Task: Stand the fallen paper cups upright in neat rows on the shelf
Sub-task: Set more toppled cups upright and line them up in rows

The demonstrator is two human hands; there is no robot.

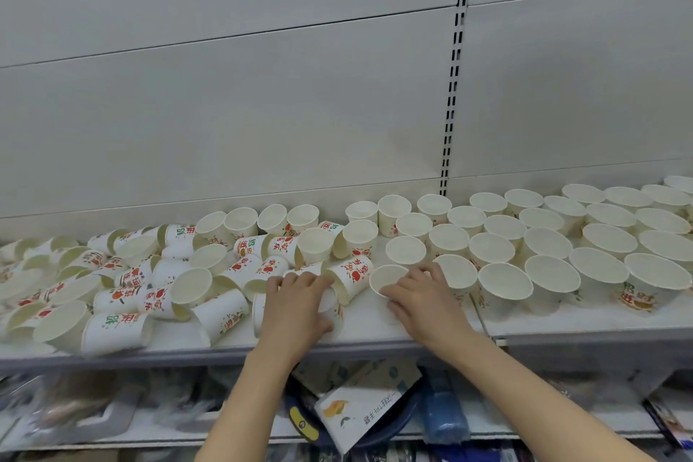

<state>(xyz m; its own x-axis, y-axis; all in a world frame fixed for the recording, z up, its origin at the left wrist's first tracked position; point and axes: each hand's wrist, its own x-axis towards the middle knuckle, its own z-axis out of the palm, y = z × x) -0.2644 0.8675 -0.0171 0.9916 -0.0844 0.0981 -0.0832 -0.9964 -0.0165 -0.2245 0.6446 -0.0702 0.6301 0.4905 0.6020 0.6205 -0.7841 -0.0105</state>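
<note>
Roughly half is done: on the shelf [375,330], upright cups [551,274] fill neat rows on the right, while fallen cups [123,296] still litter the left. The right hand [423,296] grips an upright cup [388,278] at the rows' near-left edge; the left hand [300,308] curls round a fallen cup [332,306] beside it.

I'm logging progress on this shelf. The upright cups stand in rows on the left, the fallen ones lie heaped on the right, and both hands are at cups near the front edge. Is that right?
The sides are swapped. In the head view the upright cups stand in rows on the right and the fallen cups lie heaped on the left. Both the left hand and the right hand are at cups near the shelf front edge, as you said.
</note>
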